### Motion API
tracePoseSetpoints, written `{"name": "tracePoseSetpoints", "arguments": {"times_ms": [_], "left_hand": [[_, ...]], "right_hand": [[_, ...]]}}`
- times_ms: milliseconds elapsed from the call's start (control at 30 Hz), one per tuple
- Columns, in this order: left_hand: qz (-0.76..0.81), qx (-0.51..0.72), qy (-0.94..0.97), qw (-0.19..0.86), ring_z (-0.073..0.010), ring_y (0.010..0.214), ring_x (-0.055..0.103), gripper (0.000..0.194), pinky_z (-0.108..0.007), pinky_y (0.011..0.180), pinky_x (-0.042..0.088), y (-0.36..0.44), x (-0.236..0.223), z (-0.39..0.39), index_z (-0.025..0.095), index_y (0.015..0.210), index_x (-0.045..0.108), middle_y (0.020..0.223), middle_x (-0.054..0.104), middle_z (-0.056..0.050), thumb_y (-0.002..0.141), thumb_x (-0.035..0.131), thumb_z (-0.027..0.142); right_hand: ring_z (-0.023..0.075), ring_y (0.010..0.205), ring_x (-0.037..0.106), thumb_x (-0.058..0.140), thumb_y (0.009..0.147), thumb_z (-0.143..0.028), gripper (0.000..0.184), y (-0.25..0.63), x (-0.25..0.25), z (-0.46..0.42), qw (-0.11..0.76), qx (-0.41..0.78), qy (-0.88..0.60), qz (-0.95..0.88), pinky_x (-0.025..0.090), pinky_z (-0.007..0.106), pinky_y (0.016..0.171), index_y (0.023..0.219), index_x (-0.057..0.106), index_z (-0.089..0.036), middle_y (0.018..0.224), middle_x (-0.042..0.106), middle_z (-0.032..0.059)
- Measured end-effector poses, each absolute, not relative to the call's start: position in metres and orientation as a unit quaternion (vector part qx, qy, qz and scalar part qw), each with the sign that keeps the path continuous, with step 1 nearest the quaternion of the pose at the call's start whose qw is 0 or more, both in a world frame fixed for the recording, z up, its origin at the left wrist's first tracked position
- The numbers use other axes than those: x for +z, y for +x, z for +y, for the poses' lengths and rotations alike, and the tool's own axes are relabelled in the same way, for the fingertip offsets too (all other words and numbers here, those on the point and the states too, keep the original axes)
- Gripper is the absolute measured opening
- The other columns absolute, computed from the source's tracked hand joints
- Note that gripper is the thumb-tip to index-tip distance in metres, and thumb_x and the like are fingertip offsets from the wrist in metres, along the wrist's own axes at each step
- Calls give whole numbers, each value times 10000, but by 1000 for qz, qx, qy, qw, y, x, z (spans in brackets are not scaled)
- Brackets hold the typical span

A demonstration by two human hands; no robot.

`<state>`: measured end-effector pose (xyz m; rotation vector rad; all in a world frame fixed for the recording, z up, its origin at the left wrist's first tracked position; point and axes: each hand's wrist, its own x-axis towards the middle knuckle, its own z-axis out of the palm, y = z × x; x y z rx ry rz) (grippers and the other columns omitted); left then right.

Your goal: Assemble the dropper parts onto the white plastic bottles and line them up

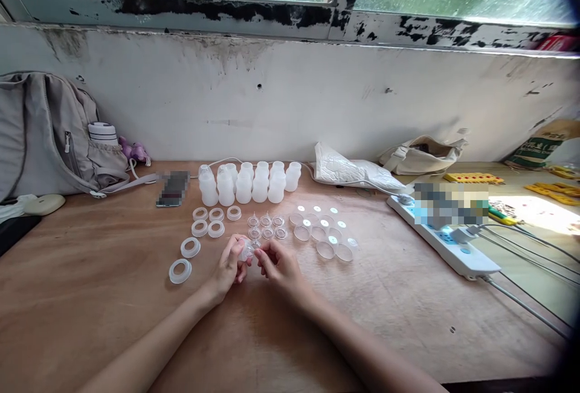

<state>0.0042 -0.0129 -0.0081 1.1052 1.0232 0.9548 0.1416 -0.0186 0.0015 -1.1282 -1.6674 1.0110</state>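
My left hand (228, 266) and my right hand (278, 265) meet over the middle of the wooden table (90, 314). Together they pinch a small clear plastic part (247, 250), fingers curled round it. Just beyond my fingers lie several small clear nipple-like pieces (267, 227). To the left lie several white rings (190, 248). To the right sit several clear round caps (324, 233). Behind them stand two rows of small white plastic bottles (247, 184).
A grey backpack (45, 133) leans on the wall at the back left, a phone (173, 188) beside it. A white power strip (446, 242) with cables lies at the right. A plastic bag (348, 169), a cloth bag (421, 154) and yellow tools (473, 178) lie at the back right.
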Motion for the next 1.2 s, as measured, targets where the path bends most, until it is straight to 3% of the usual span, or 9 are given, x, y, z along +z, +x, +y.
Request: {"name": "tracePoseSetpoints", "arguments": {"times_ms": [700,967,1200], "left_hand": [[393,395,530,639,-17,346,276,257,-138,346,199,-7,6,-9,196,909,392,595,466,61,776,393,416],[413,421,493,639,-22,354,315,235,-135,348,219,-5,2,-11,211,914,400,600,475,61,812,327,409],[367,410,483,681,-54,438,459,308,-148,363,301,-8,-1,-12,206,981,381,711,529,13,789,413,445]], "right_hand": [[87,480,471,444,829,-308,192,154,4,-13,432,374,-437,-694,380,195,464,691,474,-179,543,508,-18],[85,489,472,446,825,-279,172,150,-1,-16,442,329,-437,-711,372,194,482,686,467,-180,557,509,-18],[83,505,457,423,841,-301,179,155,-9,-10,419,383,-441,-695,372,198,494,726,475,-174,583,493,-22]]}}
